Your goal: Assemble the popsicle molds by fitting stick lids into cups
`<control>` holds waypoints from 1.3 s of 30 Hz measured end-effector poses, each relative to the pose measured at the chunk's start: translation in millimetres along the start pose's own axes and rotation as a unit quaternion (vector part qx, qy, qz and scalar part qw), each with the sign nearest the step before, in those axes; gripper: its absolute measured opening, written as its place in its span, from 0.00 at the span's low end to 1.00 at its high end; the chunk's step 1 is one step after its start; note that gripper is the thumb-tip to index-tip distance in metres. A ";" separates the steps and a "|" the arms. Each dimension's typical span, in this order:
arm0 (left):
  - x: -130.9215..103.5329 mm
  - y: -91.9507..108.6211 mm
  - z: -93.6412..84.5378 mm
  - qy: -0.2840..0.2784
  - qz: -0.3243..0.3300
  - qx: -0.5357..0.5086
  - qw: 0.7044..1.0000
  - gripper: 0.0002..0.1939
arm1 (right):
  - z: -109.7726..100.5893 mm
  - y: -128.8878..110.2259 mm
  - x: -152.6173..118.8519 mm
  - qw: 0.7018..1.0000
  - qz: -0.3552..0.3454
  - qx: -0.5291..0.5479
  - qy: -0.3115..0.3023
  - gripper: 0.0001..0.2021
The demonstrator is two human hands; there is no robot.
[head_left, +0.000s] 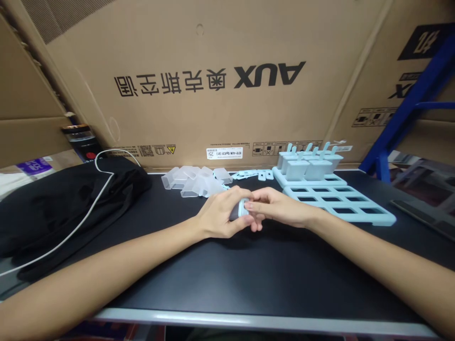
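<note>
Left hand [221, 213] grasps a small translucent mold [233, 212] above the table [231, 274]. My right hand [279, 207], curled, touches the mold's light-blue cap [243, 207], though I cannot tell whether it grips; other molds [192, 179] lie beyond.

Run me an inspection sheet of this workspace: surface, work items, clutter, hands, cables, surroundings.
Surface: black tabletop, pale near edge.
Work items: small piece with light-blue end, in hand; translucent sleeves heaped behind; light-blue flat parts beside them; slotted front tray; rear tray bearing upright pieces, sticks up.
Clutter: black fabric at left; flat dark object at right, unclear.
Hands: left hand grips the small piece; right hand at its light-blue end, grip unclear.
Cables: white cable across the fabric.
Surroundings: cardboard box behind; blue frame at right.
</note>
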State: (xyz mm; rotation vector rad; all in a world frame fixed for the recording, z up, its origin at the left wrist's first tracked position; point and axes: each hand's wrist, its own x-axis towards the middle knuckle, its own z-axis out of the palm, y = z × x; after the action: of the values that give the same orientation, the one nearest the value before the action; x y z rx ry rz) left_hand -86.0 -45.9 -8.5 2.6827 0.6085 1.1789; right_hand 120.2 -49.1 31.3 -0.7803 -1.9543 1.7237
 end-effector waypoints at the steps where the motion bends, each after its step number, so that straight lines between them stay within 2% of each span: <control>1: -0.2 0.1 0.0 -0.004 0.011 -0.001 1.000 0.21 | -0.2 -0.5 0.0 1.000 0.001 -0.015 -0.010 0.20; 6: -1.4 3.8 2.2 -0.050 0.069 0.047 0.995 0.18 | -15.6 -14.9 -8.3 0.981 0.023 -0.142 -0.127 0.17; 8: -1.4 6.7 2.9 -0.077 0.080 0.080 0.991 0.18 | -24.2 -20.7 -12.9 0.974 0.033 -0.175 -0.141 0.14; 10: -1.2 9.8 3.3 -0.106 0.088 0.113 0.984 0.19 | -31.6 -20.5 -14.4 0.971 0.024 -0.212 -0.105 0.13; 12: -0.8 12.6 3.7 -0.149 0.108 0.131 0.974 0.20 | -36.9 -12.6 -11.7 0.954 -0.005 -0.298 -0.021 0.13; 13: -0.6 13.8 3.8 -0.174 0.123 0.129 0.969 0.21 | -38.7 -6.3 -9.1 0.933 -0.027 -0.358 0.030 0.13; 15: -0.2 15.3 3.9 -0.215 0.147 0.107 0.960 0.21 | -40.3 8.0 -2.9 0.872 -0.072 -0.473 0.109 0.15; 17: 0.3 15.9 3.4 -0.230 0.149 0.079 0.958 0.20 | -39.7 20.2 2.8 0.825 -0.095 -0.542 0.127 0.20; 22: 1.1 16.2 1.7 -0.226 0.115 0.060 0.966 0.20 | -37.5 26.9 8.5 0.778 -0.073 -0.615 0.103 0.20; 26: 1.7 16.4 2.1 -0.225 0.105 0.075 0.966 0.21 | -44.8 20.8 5.6 0.768 -0.041 -0.627 0.125 0.13; 29: 1.9 16.2 2.9 -0.224 0.100 0.085 0.966 0.23 | -51.2 21.2 2.5 0.782 -0.039 -0.609 0.125 0.09; 34: 2.0 16.1 3.8 -0.220 0.093 0.100 0.966 0.23 | -47.6 26.9 3.7 0.818 -0.090 -0.558 0.110 0.19; 39: 3.3 17.7 2.5 -0.240 0.083 0.107 0.961 0.23 | -40.9 24.7 8.3 0.809 -0.089 -0.574 0.088 0.12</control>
State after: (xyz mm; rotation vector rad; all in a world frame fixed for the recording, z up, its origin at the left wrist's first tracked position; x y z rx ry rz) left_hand -76.7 -60.5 -2.9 3.0895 0.4577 0.4670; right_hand 143.4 -11.0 12.4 -0.9891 -2.7110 0.1601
